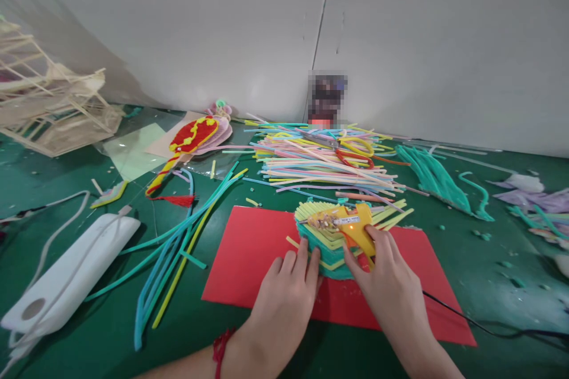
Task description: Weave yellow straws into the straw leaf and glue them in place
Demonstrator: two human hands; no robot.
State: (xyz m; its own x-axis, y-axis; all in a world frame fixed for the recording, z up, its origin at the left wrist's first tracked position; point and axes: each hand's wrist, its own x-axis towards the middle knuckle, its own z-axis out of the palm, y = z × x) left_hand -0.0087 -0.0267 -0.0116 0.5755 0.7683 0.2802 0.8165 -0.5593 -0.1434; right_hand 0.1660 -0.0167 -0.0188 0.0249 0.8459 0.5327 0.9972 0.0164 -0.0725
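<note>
My right hand (pixel 393 278) is closed around the handle of a yellow hot glue gun (pixel 355 224), whose nozzle points left. The gun is over a craft piece (pixel 333 256) of green and yellow strips laid in V-shaped rows, and hides part of it. My left hand (pixel 287 284) lies palm down, fingers stretched forward, with its fingertips at the piece's lower left edge. Beneath both is a red sheet (pixel 249 249). Loose yellow strips (pixel 393 216) stick out at the piece's upper right.
Behind lies a pile of coloured strips (pixel 320 172) with scissors (pixel 355 151) on top. At left are a white power bank-like device (pixel 75 272), bent strips (pixel 173 249), a red-and-yellow fan-shaped craft (pixel 193 136) and a stick-built model (pixel 53 100). The gun's black cord (pixel 462 314) runs right.
</note>
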